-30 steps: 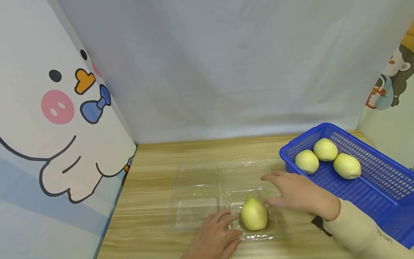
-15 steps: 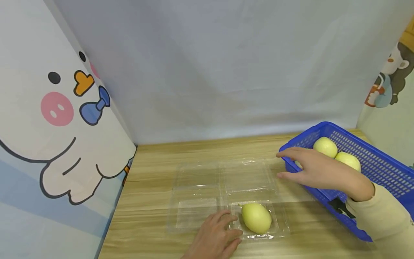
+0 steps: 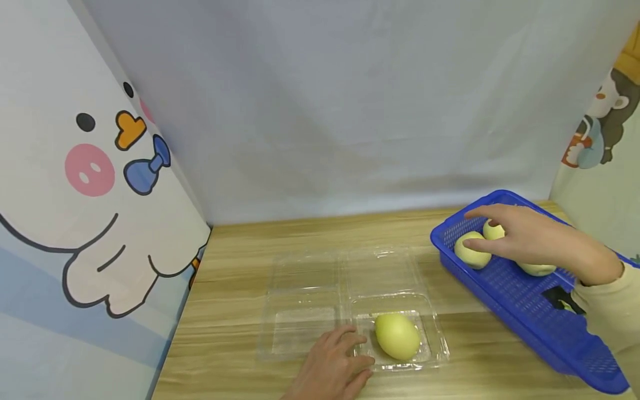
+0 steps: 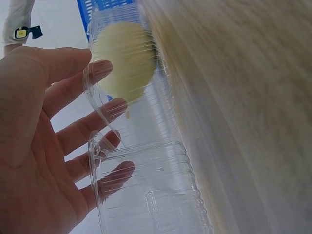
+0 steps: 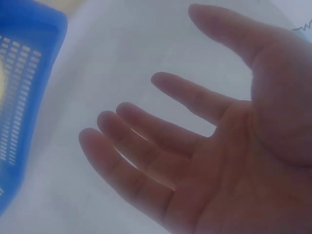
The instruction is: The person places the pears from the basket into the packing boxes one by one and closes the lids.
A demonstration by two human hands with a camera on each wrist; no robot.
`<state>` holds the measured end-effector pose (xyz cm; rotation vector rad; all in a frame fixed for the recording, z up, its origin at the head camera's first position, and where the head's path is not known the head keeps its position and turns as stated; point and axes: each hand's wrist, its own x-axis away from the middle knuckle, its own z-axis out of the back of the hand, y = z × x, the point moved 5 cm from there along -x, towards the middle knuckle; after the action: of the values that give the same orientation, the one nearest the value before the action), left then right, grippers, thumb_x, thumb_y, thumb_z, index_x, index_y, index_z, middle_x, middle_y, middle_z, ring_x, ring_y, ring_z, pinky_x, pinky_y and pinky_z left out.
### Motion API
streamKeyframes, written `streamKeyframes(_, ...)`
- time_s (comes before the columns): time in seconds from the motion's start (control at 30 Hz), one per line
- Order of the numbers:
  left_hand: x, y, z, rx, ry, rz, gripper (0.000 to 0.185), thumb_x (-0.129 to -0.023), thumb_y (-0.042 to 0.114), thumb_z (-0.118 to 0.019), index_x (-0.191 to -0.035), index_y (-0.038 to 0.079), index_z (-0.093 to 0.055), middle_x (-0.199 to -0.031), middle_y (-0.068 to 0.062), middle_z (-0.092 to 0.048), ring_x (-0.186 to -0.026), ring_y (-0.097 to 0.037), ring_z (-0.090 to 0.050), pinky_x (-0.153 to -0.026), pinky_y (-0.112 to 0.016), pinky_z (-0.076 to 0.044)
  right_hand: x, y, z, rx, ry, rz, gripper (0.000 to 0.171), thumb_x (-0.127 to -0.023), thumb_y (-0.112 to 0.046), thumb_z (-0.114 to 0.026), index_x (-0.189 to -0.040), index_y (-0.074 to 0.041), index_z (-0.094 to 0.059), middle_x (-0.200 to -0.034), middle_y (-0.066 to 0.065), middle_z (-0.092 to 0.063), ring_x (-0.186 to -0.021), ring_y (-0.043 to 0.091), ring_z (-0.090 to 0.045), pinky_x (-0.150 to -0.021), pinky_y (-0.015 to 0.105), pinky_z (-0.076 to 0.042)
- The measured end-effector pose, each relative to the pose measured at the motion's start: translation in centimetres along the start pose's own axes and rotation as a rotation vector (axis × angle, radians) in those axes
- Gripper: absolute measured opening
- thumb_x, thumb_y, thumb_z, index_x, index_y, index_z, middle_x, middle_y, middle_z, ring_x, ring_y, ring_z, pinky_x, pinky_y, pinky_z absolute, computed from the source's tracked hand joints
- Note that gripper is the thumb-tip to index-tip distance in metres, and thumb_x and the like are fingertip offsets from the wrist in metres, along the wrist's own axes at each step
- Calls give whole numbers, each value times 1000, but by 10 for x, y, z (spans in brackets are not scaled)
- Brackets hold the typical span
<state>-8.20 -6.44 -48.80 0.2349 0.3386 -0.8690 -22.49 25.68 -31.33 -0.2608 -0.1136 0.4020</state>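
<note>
A pale yellow-green pear (image 3: 397, 336) lies on its side in the front right compartment of a clear plastic clamshell box (image 3: 305, 328), which stands unfolded on the table. My left hand (image 3: 332, 364) rests at the box's front, fingers spread and slightly bent. In the left wrist view its fingertips (image 4: 117, 107) show through the clear plastic, near the pear. Above the blue basket (image 3: 515, 289) hovers my right hand (image 3: 535, 236), thumb and fingers apart and nothing between them. Below it lie several more pears (image 3: 472, 253), partly hidden by that hand.
The wood-grain table (image 3: 220, 311) meets a pale cloth backdrop (image 3: 350, 111) at the rear. A cartoon-printed panel (image 3: 90, 250) closes off the left side. A small black item (image 3: 560, 300) sits by my right cuff.
My right hand has left the pear in the box and moved right, over the basket. The pear has tipped onto its side. My left hand has stayed in place.
</note>
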Motion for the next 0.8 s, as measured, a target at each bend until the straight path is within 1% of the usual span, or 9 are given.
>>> streamKeyframes(0.1,0,-1,1,3,-2,0,13,-97,41,-76,-100,32,-84,-124,3,-78,-124,-21,-67,-96,-38,-62,0,10,3,3,6,-24,65,-99,-43,-73,-145,1,-59,-138,28,-66,-113,41,-71,-88,58,-59)
streamKeyframes(0.23,0,-1,1,15,-10,0,14,-98,40,-74,-102,31,-85,-125,3,-77,-125,-21,-66,-95,-38,-62,-2,23,7,11,-4,-69,68,-100,-46,-71,-147,2,-57,-138,30,-66,-115,46,-70,-87,60,-59)
streamKeyframes(0.33,-1,-2,1,19,-21,-4,16,-100,40,-72,-104,31,-84,-125,2,-77,-126,-21,-65,-95,-37,-61,-4,33,6,15,-16,-83,69,-101,-45,-70,-148,3,-55,-134,32,-67,-116,49,-69,-87,61,-58)
streamKeyframes(0.4,-1,-2,1,18,-29,-3,16,-100,40,-71,-105,31,-84,-126,3,-77,-127,-21,-65,-95,-38,-61,-4,40,4,20,-19,-81,68,-101,-44,-70,-148,3,-54,-127,33,-70,-113,49,-70,-85,60,-59)
streamKeyframes(0.47,-1,-2,1,16,-31,-2,17,-101,41,-71,-106,32,-84,-126,3,-77,-127,-22,-65,-96,-38,-61,-5,47,0,20,-20,-82,67,-102,-43,-70,-149,2,-54,-125,32,-70,-110,48,-70,-82,59,-59)
streamKeyframes(0.57,0,-3,0,21,-29,2,17,-101,41,-70,-106,32,-83,-126,2,-78,-127,-22,-65,-96,-38,-61,-8,57,-9,-1,-29,-85,66,-103,-41,-68,-149,3,-53,-129,34,-68,-113,51,-68,-84,60,-58)
streamKeyframes(0.67,1,-3,0,19,-24,-3,17,-101,41,-70,-106,32,-83,-126,2,-78,-127,-22,-65,-95,-37,-61,-10,66,-19,-41,-47,-86,66,-104,-40,-66,-150,5,-52,-137,37,-62,-121,56,-63,-89,64,-57)
streamKeyframes(0.8,1,-3,0,12,-18,-12,16,-100,41,-72,-106,32,-84,-124,3,-78,-126,-22,-66,-93,-36,-62,-14,77,-31,-75,-63,-84,67,-104,-40,-66,-149,7,-52,-138,40,-60,-121,59,-62,-90,65,-56)
